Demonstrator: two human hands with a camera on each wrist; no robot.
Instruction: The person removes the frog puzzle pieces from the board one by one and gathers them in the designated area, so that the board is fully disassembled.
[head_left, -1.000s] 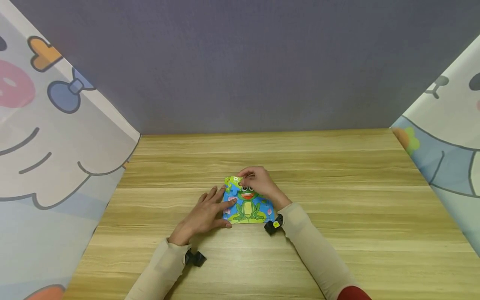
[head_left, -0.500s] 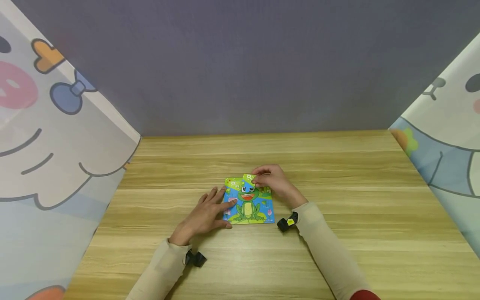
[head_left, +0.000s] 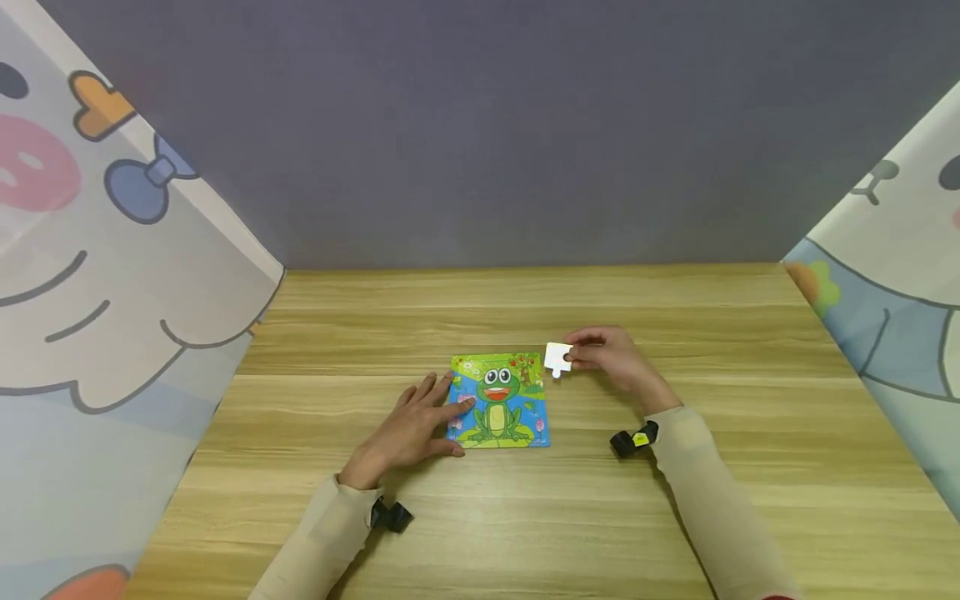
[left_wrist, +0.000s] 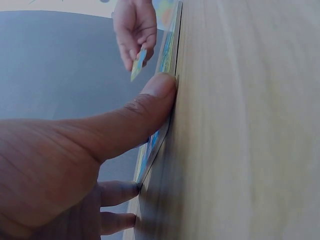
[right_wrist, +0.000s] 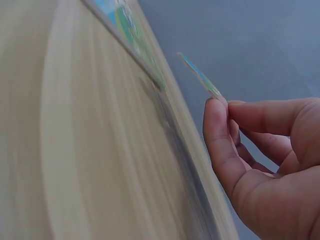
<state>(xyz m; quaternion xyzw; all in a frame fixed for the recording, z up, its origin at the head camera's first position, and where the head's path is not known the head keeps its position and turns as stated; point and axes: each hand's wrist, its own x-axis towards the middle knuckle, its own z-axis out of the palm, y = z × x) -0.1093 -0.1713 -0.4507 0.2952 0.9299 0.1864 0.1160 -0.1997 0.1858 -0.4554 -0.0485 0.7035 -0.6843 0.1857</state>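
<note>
A square frog puzzle point(head_left: 496, 417) lies flat on the table, its picture a green frog on blue and green. My left hand point(head_left: 408, 425) rests at its left side, fingers spread, with a fingertip on the picture and the thumb at the lower left corner. Off the puzzle's upper right, my right hand point(head_left: 611, 354) pinches a puzzle piece point(head_left: 557, 357) between thumb and fingers. That piece looks bright white in the head view, while the right wrist view shows its blue and green printed face point(right_wrist: 197, 75). It is held above the table.
The wooden table point(head_left: 675, 517) reaches back to a grey wall panel point(head_left: 525, 133). Cartoon-printed panels stand at the left point(head_left: 150, 275) and right point(head_left: 900, 250). A black wrist device point(head_left: 633, 439) sits on the right cuff, another point(head_left: 392, 516) on the left.
My right hand has lifted the puzzle piece off the upper part of the puzzle and carried it to the right, past the puzzle's edge. My left hand has stayed in place.
</note>
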